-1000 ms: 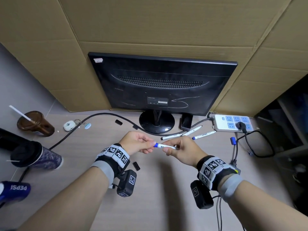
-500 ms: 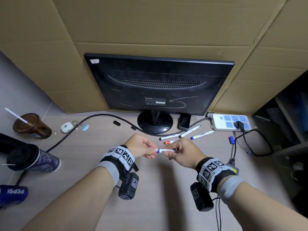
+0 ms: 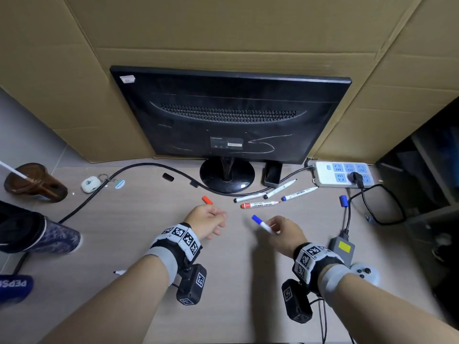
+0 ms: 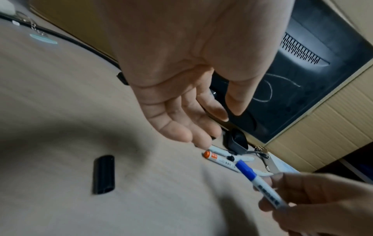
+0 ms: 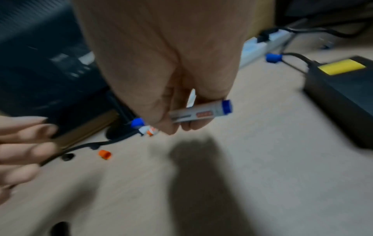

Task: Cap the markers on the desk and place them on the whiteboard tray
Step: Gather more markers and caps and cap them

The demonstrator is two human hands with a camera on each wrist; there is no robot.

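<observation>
Where writing can be read: "PEPSI", mirrored, on the blue bottle (image 3: pixel 15 286) at the left edge of the light wood-grain tabletop (image 3: pixel 236 281); print on the marker barrels and on the black flat-screen monitor's (image 3: pixel 231 115) rear label too small to read.

Right hand (image 3: pixel 285 233): grip curled round the barrel of the white whiteboard marker with blue cap (image 3: pixel 262 224), cap on and pointing up-left, held above the tabletop; same marker seen in the right wrist view (image 5: pixel 199 114), blue end band sticking out past the fingers (image 5: pixel 187 126).

Left hand (image 3: pixel 207 220): grip loose and holding nothing, fingers (image 4: pixel 181 126) relaxed and slightly bent, thumb apart from them, hovering above the tabletop and apart from the right hand.

On the tabletop ahead of the hands:
- loose orange-red marker cap (image 3: pixel 207 200), just beyond the left hand;
- white marker with red end band (image 3: pixel 259 204), uncapped, lying flat;
- two white markers with black ends (image 3: pixel 250 196) (image 3: pixel 280 188), lying near the monitor base;
- white marker with blue end (image 3: pixel 299 194), near the white power strip with blue sockets (image 3: pixel 344 173);
- loose blue cap (image 3: pixel 343 201), beside the black cable;
- small black cap (image 4: pixel 104 174), under the left wrist.

Left side: brown cup with white straw (image 3: pixel 34 182), white earbud case with key ring (image 3: pixel 90 184). Right side: black power adapter with yellow label (image 3: pixel 342 248).
</observation>
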